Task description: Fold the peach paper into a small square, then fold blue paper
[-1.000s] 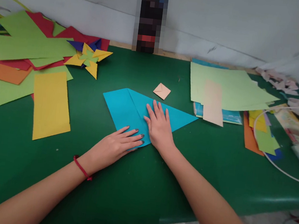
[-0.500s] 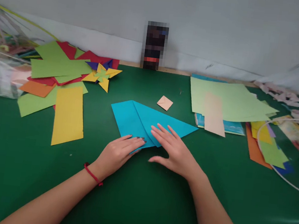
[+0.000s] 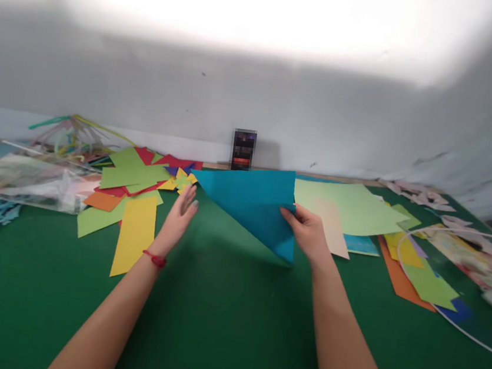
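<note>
A folded sheet of blue paper (image 3: 252, 206) is raised off the green table (image 3: 222, 318), its plain face toward me and a long point reaching left. Thumb and fingers of my right hand (image 3: 307, 230) pinch its right edge. My left hand (image 3: 181, 215), with a red cord at the wrist, is raised near the paper's left point. Its fingers are stretched out and hold nothing; I cannot tell whether they touch the paper. Just behind that hand sits a yellow, green and purple paper star (image 3: 182, 181).
Green paper (image 3: 135, 178), red and orange pieces and a yellow strip (image 3: 136, 237) lie left, beside plastic bags (image 3: 45, 185). On the right are pale green sheets (image 3: 350, 208), a peach strip (image 3: 332, 230), coloured scraps (image 3: 414, 269) and a white hoop (image 3: 456, 324). A pixelated dark object (image 3: 243, 150) stands against the wall.
The blue paper has been lifted off the table and turned, its point now leftward. My right hand has closed on its edge; my left hand has let go and moved left. The camera view has tilted up.
</note>
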Demonstrator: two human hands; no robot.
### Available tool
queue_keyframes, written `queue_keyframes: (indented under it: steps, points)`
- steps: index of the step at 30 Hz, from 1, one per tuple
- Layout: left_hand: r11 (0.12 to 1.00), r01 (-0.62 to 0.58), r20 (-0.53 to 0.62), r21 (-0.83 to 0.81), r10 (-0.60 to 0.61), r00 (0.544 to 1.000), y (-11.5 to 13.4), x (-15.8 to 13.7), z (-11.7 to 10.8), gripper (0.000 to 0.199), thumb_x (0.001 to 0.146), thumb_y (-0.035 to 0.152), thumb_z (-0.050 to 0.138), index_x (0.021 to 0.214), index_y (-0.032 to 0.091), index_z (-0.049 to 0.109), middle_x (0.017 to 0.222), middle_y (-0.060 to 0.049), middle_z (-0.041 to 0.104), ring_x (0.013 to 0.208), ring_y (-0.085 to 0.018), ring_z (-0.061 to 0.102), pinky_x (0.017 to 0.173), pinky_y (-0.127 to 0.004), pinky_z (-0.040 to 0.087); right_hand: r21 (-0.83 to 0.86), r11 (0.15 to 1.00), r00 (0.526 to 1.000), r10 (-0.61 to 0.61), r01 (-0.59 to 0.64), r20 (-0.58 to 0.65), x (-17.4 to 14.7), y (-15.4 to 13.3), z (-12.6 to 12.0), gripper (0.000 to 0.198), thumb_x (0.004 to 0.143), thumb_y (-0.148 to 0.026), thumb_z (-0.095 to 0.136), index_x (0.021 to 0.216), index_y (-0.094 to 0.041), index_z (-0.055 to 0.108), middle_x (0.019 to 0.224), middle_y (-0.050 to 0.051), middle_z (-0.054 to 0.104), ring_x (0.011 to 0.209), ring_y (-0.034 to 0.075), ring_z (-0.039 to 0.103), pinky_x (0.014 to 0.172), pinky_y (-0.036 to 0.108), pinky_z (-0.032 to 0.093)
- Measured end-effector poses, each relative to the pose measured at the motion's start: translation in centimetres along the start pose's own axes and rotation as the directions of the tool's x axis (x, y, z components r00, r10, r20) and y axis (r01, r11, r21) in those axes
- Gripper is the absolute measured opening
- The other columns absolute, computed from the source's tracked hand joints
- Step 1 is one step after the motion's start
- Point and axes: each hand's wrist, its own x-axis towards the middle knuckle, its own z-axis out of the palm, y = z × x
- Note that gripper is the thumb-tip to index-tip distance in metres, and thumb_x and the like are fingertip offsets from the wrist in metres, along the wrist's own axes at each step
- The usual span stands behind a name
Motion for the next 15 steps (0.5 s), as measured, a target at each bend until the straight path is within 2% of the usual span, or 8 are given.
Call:
queue_keyframes:
  steps: [3,6,10,13,15]
  points:
    - [0.993,-0.042,0.142,-0.114,0.058,0.988,0.7,1.1,0.5,0.049,0.092,0.041,0.017,0.135,0.018,0.022,0.131,-0.017,0.043,0.114,-0.022,0.048,0.087,-0.036,0.049,0.240,0.967,0.996,0.084,-0.088,0.026,0.8,-0.1,0.2,0.022,0.078,-0.039,0.055,0.090,-0.023,0.064,0.082,0.002,0.066,0.069,0.017,0.060,0.058,0.030,0.048]
    - [0.991,-0.037,0.141,-0.128,0.055,0.988,2.3,2.1,0.5,0.051,0.089,0.042,0.031,0.133,0.016,0.025,0.124,-0.017,0.051,0.107,-0.023,0.055,0.084,-0.036,0.051,0.410,0.895,0.984,0.142,-0.174,0.108,0.9,-0.3,0.1,0.031,0.078,-0.039,0.056,0.105,-0.025,0.060,0.101,0.005,0.064,0.084,0.020,0.061,0.069,0.034,0.052]
    - [0.969,0.159,0.136,-0.191,-0.135,0.981,4.6,3.3,-0.2,0.049,0.082,0.040,0.048,0.122,0.013,0.039,0.103,-0.014,0.064,0.090,-0.022,0.064,0.078,-0.037,0.054,0.448,0.854,0.964,0.214,-0.264,0.160,0.8,-0.4,-0.6,0.038,0.077,-0.041,0.056,0.112,-0.025,0.057,0.110,0.007,0.062,0.092,0.023,0.061,0.076,0.038,0.052]
    - [0.926,0.274,0.124,-0.260,-0.250,0.960,6.1,3.4,-0.7,0.032,0.074,0.040,0.059,0.095,0.015,0.055,0.081,-0.005,0.067,0.078,-0.018,0.065,0.077,-0.034,0.054,0.417,0.859,0.949,0.220,-0.299,0.226,0.7,-0.2,-1.0,0.040,0.078,-0.042,0.054,0.115,-0.027,0.055,0.116,0.005,0.059,0.097,0.023,0.059,0.078,0.039,0.052]
    - [0.907,0.317,0.132,-0.278,-0.291,0.947,6.9,3.1,-1.0,0.026,0.070,0.040,0.062,0.077,0.016,0.057,0.069,-0.001,0.064,0.072,-0.016,0.065,0.074,-0.032,0.055,0.400,0.873,0.951,0.192,-0.278,0.243,0.7,0.0,-1.1,0.039,0.078,-0.041,0.055,0.115,-0.028,0.055,0.117,0.004,0.058,0.099,0.023,0.057,0.080,0.038,0.051]
